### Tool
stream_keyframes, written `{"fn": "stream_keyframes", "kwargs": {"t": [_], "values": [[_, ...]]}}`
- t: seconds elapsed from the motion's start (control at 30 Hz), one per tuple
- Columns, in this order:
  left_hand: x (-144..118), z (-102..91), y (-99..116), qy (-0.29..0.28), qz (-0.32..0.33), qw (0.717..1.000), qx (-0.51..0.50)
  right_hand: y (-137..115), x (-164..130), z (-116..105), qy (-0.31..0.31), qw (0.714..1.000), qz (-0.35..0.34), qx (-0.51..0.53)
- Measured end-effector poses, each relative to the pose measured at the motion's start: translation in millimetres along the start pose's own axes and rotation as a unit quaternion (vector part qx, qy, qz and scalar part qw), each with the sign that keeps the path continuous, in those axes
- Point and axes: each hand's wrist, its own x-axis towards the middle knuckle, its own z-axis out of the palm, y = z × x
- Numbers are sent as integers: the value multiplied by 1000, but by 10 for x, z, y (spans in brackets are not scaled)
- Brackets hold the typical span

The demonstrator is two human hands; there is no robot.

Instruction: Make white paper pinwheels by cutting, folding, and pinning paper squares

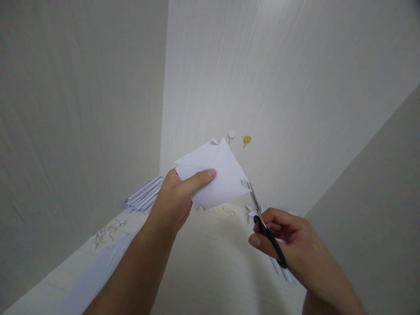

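Paper strips (144,196) lie by the wall; two hooks (231,134) above.

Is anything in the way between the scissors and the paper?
No. The scissors in the right hand already meet the right corner of the folded paper, which the left hand holds up.

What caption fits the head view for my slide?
Left hand holds folded white paper while right hand snips its edge with black-handled scissors over a pale table.
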Motion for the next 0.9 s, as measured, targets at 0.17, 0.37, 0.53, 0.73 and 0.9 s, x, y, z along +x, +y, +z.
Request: {"fn": "stream_keyframes", "kwargs": {"t": [0.17, 0.37, 0.53, 0.73, 0.9], "values": [[-6, 7, 4, 6, 6, 1000, 8, -31, 4, 13, -4, 1000, -9, -15], [-5, 6, 7, 10, 5, 1000, 22, -10, -4, 9, 6, 1000, -12, -24], [-9, -8, 4, 10, 2, 1000, 25, -25, 1, 12, 3, 1000, -10, -21], [-7, -11, 0, 13, 4, 1000, 23, 0, 6, 3, 2, 1000, -10, -22], [-4, 11, 3, 23, 4, 1000, 12, 9, 22, 0, -12, 1000, 2, -21]]}}
